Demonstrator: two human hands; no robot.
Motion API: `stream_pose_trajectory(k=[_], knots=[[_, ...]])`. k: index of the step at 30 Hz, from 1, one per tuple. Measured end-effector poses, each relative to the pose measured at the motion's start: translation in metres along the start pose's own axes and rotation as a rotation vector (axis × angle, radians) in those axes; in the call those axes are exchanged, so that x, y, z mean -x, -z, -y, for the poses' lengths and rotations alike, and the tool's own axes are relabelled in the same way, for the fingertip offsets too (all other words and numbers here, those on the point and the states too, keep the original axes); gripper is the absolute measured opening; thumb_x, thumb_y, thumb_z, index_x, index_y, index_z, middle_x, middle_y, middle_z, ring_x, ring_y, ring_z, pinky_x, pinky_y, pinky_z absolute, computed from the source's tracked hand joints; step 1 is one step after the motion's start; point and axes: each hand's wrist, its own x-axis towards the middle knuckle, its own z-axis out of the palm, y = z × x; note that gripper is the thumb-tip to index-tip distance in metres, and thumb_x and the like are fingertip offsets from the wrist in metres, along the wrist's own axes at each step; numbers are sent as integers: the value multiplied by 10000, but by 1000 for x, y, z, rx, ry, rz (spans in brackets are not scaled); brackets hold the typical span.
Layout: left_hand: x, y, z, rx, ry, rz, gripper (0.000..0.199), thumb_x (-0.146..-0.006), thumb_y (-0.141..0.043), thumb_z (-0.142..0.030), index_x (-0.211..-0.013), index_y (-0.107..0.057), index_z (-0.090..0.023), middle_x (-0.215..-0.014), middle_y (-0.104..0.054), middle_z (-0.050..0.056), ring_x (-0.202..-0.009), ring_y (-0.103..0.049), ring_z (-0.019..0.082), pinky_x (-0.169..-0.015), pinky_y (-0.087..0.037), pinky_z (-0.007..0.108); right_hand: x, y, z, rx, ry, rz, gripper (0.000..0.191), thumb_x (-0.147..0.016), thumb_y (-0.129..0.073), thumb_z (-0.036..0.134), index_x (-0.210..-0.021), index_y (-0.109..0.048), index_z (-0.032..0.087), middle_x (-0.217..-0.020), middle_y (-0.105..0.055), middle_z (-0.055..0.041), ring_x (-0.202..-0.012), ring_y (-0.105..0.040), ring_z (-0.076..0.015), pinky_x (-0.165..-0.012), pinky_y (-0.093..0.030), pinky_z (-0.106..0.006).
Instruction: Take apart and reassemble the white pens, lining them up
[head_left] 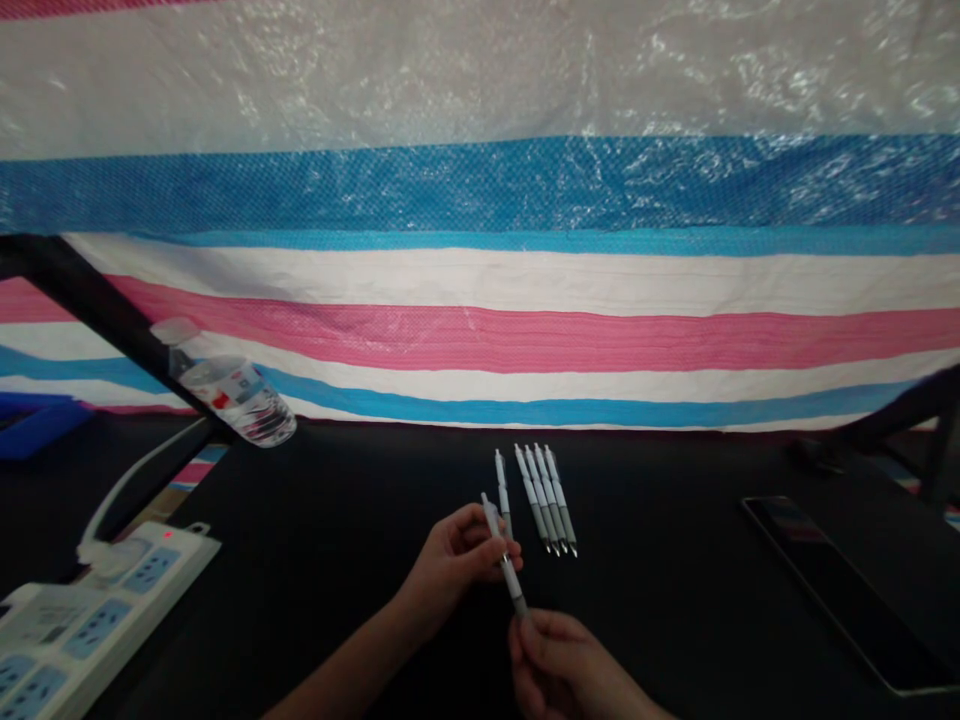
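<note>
A white and grey pen [512, 583] is held at a tilt between my two hands, above the black table. My left hand [457, 555] pinches its upper part with thumb and fingers. Around its lower end the fingertips of my right hand [559, 655] are closed, so the tip is hidden. Just beyond my left hand lies another white pen [502, 480], its lower part partly covered by the fingers. To the right of that one, several matching pens [546, 498] lie side by side in a row, their tips toward me.
On the left are a white power strip [112, 610] with a plugged-in cable and a clear water bottle [244, 395], leaning. A dark phone-like device [840, 590] lies at the right. Striped plastic sheeting [480, 340] hangs behind the black table [337, 520].
</note>
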Motion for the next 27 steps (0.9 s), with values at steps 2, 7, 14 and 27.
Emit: stream_pose_trajectory(k=[2, 7, 14, 27], knots=[[-1, 2, 0, -6, -16, 27, 406, -668, -926, -303, -973, -718, -135, -869, -789, 93, -792, -760, 222, -760, -602, 323, 1, -3, 2, -44, -2, -21, 536, -681, -802, 649, -776, -550, 185, -442, -544, 73, -295, -348, -37, -335, -179, -170], [-4, 6, 0, -24, -80, -9, 388, -700, -906, -311, -1001, -730, -140, -867, -779, 87, -801, -745, 221, -772, -589, 331, 4, -7, 10, -164, -65, -80, 535, -737, -752, 647, -883, -615, 151, -544, -636, 31, -339, -486, -63, -340, -204, -159], [-6, 8, -1, -19, -105, -28, 391, -711, -898, -313, -1021, -734, -141, -850, -765, 72, -767, -726, 191, -735, -574, 292, 11, -13, 21, -186, -106, -123, 497, -688, -858, 475, -984, -627, 151, -801, -752, -37, -580, -679, -116, -383, -301, -138], [-4, 8, -2, -41, -70, -24, 383, -733, -883, -318, -1045, -742, -148, -863, -756, 72, -762, -718, 183, -707, -567, 272, 11, -8, 16, -109, -63, -52, 444, -743, -830, 451, -965, -595, 147, -867, -753, -84, -663, -739, -181, -378, -384, -143]])
